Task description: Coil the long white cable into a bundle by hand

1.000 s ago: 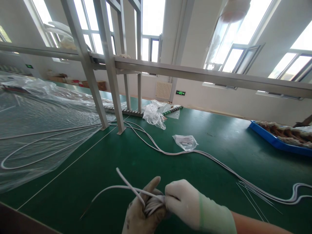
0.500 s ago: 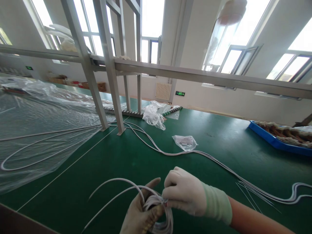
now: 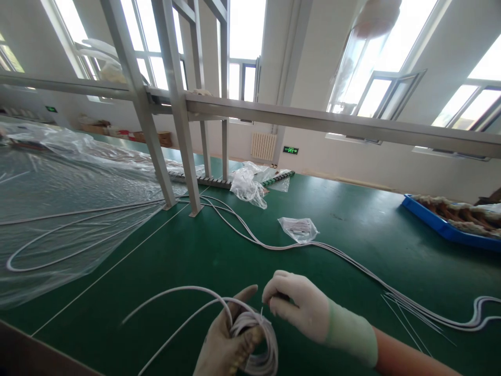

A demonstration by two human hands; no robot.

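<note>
Green tabletop [image 3: 352, 224], near edge | white cable coil [image 3: 254, 339] being gripped by left hand [image 3: 227, 350] | right hand [image 3: 297, 305] fingertips being pinched together beside it | risk: loops springing loose if grip slackens

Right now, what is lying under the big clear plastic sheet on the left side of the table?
Under the plastic sheet, long white cables curve in a loop on the green table. Wrinkles and glare hide what lies under its far end.

We note the right hand [image 3: 297, 308] has lifted off the wire coil [image 3: 254, 339] at lower centre of the frame; a second ago it pinched the strands. The left hand [image 3: 227, 344] now grips a wound loop.
</note>
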